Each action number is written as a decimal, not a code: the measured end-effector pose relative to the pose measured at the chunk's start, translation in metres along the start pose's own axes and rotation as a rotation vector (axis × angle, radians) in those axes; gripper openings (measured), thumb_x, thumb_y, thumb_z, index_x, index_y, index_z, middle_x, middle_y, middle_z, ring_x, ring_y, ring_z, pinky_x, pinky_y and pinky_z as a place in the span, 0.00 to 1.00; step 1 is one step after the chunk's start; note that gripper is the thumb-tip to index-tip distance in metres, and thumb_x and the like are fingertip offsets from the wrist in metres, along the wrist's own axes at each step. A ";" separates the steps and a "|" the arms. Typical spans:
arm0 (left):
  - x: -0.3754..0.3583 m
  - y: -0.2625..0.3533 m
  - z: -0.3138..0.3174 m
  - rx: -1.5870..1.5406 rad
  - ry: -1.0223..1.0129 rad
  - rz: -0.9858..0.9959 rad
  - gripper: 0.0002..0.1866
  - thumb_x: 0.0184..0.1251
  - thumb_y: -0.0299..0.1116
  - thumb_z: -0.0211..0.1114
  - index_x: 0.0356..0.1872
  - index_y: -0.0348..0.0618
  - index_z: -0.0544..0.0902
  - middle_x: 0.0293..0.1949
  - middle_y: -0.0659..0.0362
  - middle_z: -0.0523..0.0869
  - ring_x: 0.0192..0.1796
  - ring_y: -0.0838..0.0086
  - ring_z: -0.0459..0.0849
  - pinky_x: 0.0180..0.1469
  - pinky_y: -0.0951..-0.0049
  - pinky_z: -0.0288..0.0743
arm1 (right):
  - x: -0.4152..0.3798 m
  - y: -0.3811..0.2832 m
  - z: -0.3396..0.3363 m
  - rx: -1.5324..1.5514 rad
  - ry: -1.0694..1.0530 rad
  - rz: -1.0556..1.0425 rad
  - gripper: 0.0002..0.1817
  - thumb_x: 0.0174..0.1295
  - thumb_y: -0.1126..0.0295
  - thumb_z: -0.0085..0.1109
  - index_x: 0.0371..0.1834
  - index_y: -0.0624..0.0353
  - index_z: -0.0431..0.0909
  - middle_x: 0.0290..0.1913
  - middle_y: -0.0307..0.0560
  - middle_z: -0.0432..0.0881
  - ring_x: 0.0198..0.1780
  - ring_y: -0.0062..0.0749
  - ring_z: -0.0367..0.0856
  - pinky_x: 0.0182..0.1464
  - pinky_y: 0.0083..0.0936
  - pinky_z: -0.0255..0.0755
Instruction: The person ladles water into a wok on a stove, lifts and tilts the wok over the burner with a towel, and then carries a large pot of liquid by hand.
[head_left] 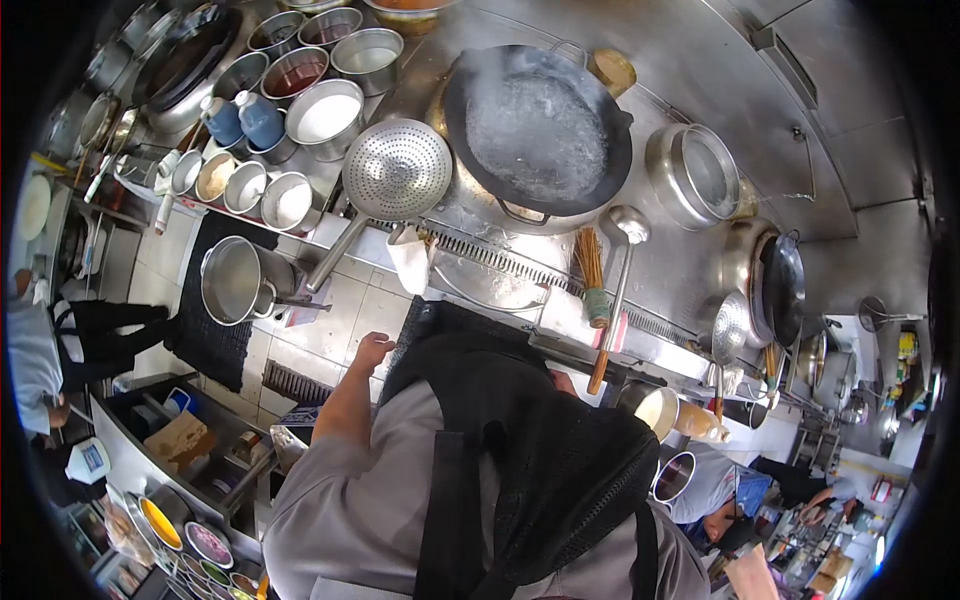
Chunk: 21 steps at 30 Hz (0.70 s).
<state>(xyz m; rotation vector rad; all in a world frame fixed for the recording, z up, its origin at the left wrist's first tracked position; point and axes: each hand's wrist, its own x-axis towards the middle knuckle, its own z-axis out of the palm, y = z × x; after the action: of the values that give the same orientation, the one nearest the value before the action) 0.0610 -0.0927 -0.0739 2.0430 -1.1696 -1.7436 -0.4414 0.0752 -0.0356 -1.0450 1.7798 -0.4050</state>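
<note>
- The left hand (375, 347) is out at the person's side over floor tiles (338, 325), released, fingers loosely bent.
- The right hand (563, 382) is near the counter's front edge, mostly covered by the black apron (460, 365); whether it grasps anything I cannot tell.
- Just beside the right hand, to its right, the wooden handle end of the ladle (617, 300) juts past that edge; its bowl rests on the steel counter (668, 275).
- Ahead of the right hand, a folded towel (563, 318) lies along the edge, a bristle brush (588, 262) near the ladle's shaft.
- Ahead of the left hand, a white cloth (408, 262) hangs at the edge.
- To the left hand's left, past a gap of tiles, is a two-handled pot (228, 282), with a dark mat (212, 325) beside it.
- Farther ahead of the left hand, a perforated strainer (397, 165) sits on the counter, handle reaching out over the floor.
- Beyond both hands, the wok (540, 140) holds steaming liquid; bare steel separates it from nested metal bowls (690, 175) on the right.
</note>
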 end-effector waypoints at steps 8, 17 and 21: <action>0.053 0.017 -0.024 0.072 -0.066 0.121 0.25 0.52 0.38 0.73 0.51 0.38 0.80 0.36 0.56 0.83 0.30 0.74 0.78 0.27 0.72 0.72 | -0.029 -0.047 0.008 0.015 0.050 0.154 0.13 0.66 0.66 0.58 0.48 0.62 0.84 0.39 0.48 0.88 0.38 0.28 0.85 0.42 0.25 0.76; -0.020 0.132 -0.075 0.030 -0.210 0.363 0.26 0.59 0.38 0.72 0.55 0.32 0.78 0.50 0.50 0.85 0.53 0.67 0.82 0.57 0.69 0.75 | -0.060 -0.104 -0.008 -0.032 -0.070 0.119 0.15 0.66 0.67 0.56 0.51 0.62 0.81 0.42 0.53 0.87 0.44 0.30 0.85 0.49 0.24 0.76; -0.054 0.183 -0.079 -0.080 -0.043 0.484 0.30 0.60 0.37 0.71 0.60 0.30 0.74 0.52 0.48 0.83 0.54 0.67 0.82 0.56 0.68 0.76 | -0.093 -0.116 -0.055 0.173 -0.374 0.039 0.16 0.67 0.68 0.55 0.55 0.61 0.79 0.43 0.51 0.86 0.47 0.32 0.84 0.53 0.24 0.74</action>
<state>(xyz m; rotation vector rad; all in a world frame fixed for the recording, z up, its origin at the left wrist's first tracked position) 0.0559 -0.2030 0.1004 1.5157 -1.4332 -1.5653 -0.4222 0.0730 0.1215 -0.8958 1.4036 -0.3093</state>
